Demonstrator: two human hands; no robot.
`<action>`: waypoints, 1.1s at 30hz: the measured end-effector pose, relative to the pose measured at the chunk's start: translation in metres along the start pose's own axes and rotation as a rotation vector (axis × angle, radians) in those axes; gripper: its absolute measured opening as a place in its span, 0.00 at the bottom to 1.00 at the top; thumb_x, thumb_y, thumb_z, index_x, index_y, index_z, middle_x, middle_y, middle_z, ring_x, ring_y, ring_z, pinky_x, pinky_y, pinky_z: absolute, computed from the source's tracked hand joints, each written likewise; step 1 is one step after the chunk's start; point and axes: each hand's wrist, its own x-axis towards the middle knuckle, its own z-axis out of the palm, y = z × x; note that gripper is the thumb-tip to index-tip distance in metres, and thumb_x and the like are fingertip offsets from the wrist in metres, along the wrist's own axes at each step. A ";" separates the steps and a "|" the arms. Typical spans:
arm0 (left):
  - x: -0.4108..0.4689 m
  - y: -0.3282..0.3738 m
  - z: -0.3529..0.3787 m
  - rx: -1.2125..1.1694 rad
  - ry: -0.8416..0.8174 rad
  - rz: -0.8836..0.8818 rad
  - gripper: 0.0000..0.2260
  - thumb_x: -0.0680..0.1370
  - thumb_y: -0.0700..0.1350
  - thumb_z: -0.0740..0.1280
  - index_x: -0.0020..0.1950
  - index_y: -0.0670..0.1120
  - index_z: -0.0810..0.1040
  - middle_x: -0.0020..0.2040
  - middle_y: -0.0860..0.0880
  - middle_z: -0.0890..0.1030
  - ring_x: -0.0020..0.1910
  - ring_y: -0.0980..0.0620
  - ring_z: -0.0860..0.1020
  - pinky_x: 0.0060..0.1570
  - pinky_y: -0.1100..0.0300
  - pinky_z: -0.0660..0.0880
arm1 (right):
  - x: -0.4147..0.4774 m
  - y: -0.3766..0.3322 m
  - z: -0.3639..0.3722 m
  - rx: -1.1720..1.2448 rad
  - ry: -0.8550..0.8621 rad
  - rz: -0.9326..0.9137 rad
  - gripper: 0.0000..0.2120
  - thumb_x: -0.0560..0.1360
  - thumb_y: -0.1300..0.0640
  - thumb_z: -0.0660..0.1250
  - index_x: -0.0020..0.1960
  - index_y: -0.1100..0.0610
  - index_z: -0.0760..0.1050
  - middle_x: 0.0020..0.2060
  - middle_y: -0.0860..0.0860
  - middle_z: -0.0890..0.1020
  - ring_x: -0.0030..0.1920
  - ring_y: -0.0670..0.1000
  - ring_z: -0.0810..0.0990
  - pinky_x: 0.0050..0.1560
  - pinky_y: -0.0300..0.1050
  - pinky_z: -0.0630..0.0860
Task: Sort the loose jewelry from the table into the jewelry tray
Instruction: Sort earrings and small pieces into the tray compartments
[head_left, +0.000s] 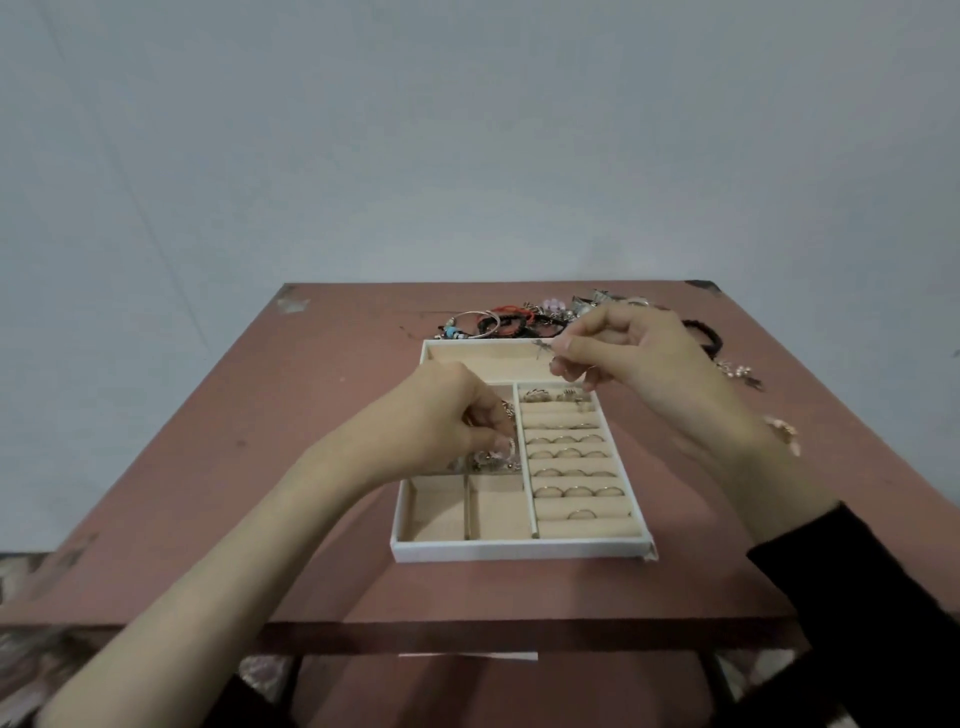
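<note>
A white jewelry tray (519, 550) with beige lining lies in the middle of the reddish table (311, 415). Its right column of ring rolls (571, 470) holds several rings. My left hand (447, 421) hovers over the tray's middle left compartment, fingers curled round a small shiny piece (493, 457). My right hand (639, 353) is above the tray's far right corner and pinches a thin silver piece (543, 349) over the long back compartment. A heap of loose bracelets and bangles (519, 318) lies behind the tray.
A black hair tie (709, 338) and small pink-and-gold pieces (740, 373) (782, 431) lie on the table right of the tray. The table backs onto a pale wall. The two front left compartments of the tray hold nothing visible.
</note>
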 end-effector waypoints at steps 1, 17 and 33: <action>0.000 0.000 0.001 0.027 -0.010 0.004 0.05 0.73 0.43 0.71 0.48 0.47 0.84 0.32 0.57 0.76 0.27 0.70 0.72 0.29 0.77 0.66 | -0.001 0.000 0.001 -0.002 -0.004 0.004 0.02 0.72 0.62 0.70 0.43 0.61 0.79 0.35 0.56 0.84 0.37 0.50 0.79 0.36 0.38 0.75; 0.005 -0.051 0.008 -0.256 0.600 -0.104 0.05 0.74 0.45 0.67 0.44 0.54 0.82 0.34 0.54 0.80 0.29 0.64 0.74 0.33 0.70 0.70 | -0.012 -0.008 0.018 -0.047 -0.064 0.006 0.03 0.71 0.59 0.71 0.42 0.58 0.79 0.35 0.54 0.84 0.37 0.48 0.80 0.36 0.37 0.74; 0.006 -0.063 0.016 -0.340 0.775 -0.074 0.09 0.75 0.41 0.66 0.52 0.51 0.80 0.33 0.56 0.77 0.31 0.63 0.73 0.34 0.75 0.66 | -0.035 0.000 0.066 -0.174 -0.437 0.007 0.03 0.70 0.62 0.72 0.39 0.60 0.78 0.32 0.54 0.84 0.36 0.53 0.81 0.44 0.48 0.77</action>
